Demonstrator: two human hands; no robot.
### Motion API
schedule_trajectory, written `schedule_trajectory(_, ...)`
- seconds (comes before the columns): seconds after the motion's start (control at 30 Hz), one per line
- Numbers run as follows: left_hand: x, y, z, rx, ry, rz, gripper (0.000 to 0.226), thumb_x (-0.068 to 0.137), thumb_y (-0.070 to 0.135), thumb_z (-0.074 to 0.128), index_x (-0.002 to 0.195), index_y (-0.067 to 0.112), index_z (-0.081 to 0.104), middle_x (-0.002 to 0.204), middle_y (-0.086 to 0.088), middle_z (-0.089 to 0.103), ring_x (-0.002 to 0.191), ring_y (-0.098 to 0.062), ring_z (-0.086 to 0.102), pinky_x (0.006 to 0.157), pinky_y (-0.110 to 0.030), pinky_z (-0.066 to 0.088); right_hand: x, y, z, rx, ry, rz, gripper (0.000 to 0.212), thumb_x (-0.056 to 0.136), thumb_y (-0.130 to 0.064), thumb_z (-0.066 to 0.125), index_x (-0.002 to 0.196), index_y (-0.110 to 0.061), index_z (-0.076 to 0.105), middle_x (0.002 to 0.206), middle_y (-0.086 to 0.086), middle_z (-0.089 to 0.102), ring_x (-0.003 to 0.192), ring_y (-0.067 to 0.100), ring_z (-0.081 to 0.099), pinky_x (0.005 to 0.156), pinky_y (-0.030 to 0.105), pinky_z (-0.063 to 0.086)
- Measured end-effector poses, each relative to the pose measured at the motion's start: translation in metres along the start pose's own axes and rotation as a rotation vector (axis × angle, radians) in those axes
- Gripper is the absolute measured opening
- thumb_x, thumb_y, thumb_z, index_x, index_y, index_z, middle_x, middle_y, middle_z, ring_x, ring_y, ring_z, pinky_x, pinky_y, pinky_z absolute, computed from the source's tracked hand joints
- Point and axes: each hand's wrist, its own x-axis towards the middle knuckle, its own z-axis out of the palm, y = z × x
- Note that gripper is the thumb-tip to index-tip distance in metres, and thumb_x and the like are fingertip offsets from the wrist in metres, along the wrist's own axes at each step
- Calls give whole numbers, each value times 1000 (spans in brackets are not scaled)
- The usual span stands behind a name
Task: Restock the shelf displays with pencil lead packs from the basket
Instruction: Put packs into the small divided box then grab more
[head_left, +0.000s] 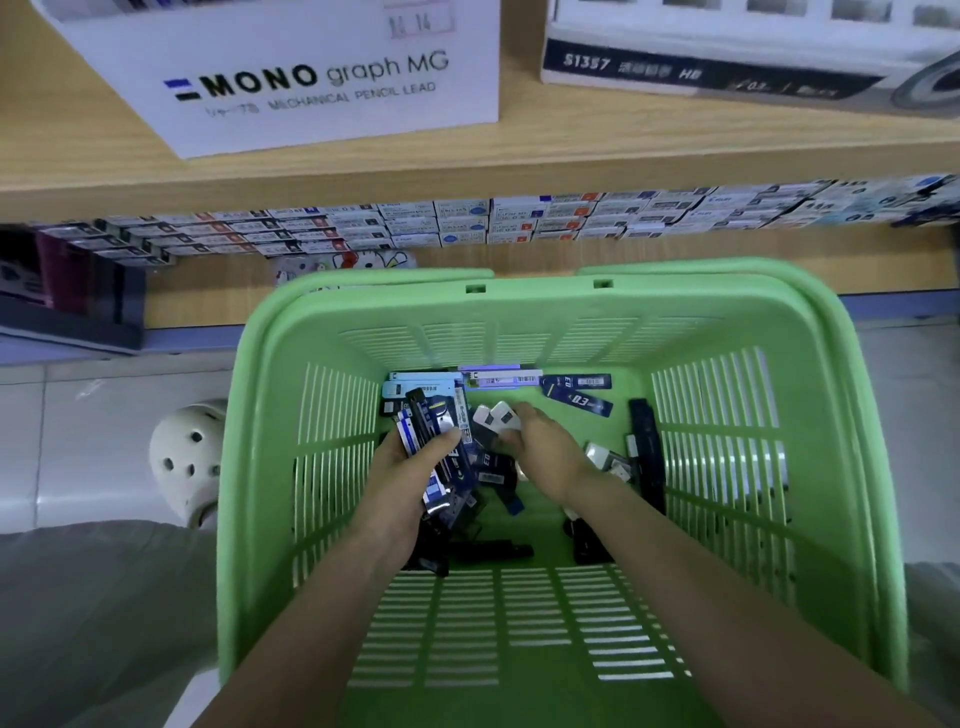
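Observation:
Both my hands reach down into a green slatted basket (810, 395) on the floor. My left hand (402, 475) grips a bundle of dark blue and black pencil lead packs (431, 441), thumb across them. My right hand (540, 449) pinches small white-capped packs (498, 418) from the pile. More loose lead packs (571, 395) lie on the basket bottom, some along the far wall, and a black case (647, 452) rests at the right.
A wooden shelf (519, 156) above carries a white MONO graph MG display box (291, 78) and a second box (727, 62) at right. Rows of small boxed packs (467, 223) line the lower shelf. A white perforated shoe (187, 457) shows left of the basket.

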Motion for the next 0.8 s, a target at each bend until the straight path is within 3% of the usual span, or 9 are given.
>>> schedule_trajectory(0.07,-5,3,0,3,21,-3,19,82,15,70,100,19,66,98,-1,72,94,-18,67,73,-30,50,-5,-5,-12,20,11,-34,31,100,-17,41,128,-5,39,101,13,61,85,23,59,63,27,45)
schedule_trajectory(0.1,-7,5,0,0,39,-6,18,80,17,73,96,21,66,99,-1,72,95,-17,66,77,-31,50,-9,-10,-18,60,18,-44,27,100,-18,41,124,-5,39,100,14,63,82,24,61,61,29,47)
schedule_trajectory(0.23,-23,18,3,-12,79,0,33,71,25,81,85,21,51,94,4,63,104,-18,56,103,-39,39,-31,-39,-43,148,64,-119,26,101,-24,39,123,-11,36,102,15,67,88,31,65,76,50,53)
schedule_trajectory(0.3,-35,29,6,-17,67,9,38,74,23,80,81,22,43,85,6,55,99,-16,49,100,-34,34,-44,-58,-56,179,62,-182,20,100,-29,39,116,-17,38,93,13,66,80,33,65,73,53,52)
schedule_trajectory(0.4,-52,41,9,-26,18,35,30,75,20,78,93,21,53,94,4,60,92,-13,54,95,-34,40,-63,-82,-70,277,47,-246,13,100,-27,40,111,-19,39,85,5,63,65,13,63,66,38,56)
schedule_trajectory(0.47,-65,49,10,-65,-25,79,32,77,18,76,92,21,49,95,5,59,88,-8,54,91,-33,40,-78,-98,-79,330,35,-276,22,100,-25,41,117,-10,41,86,-1,61,62,4,61,61,25,56)
schedule_trajectory(0.6,-98,68,16,-189,-53,162,39,79,17,73,102,22,42,88,4,51,76,-4,48,90,-27,35,-109,-119,-95,377,23,-284,32,98,-28,45,125,-10,42,91,-6,61,70,16,69,68,48,58)
schedule_trajectory(0.7,-110,74,16,-173,-44,185,32,76,20,76,92,15,49,88,-3,65,81,-11,59,82,-28,47,-131,-131,-107,352,24,-328,17,98,-25,44,111,-14,48,84,-3,61,70,12,67,69,40,59)
schedule_trajectory(0.8,-128,83,19,-148,-55,213,51,63,33,84,102,17,56,100,-8,68,100,-22,61,99,-42,43,-154,-139,-117,293,87,-353,8,99,-23,42,103,-19,48,76,-7,57,66,7,63,67,27,58)
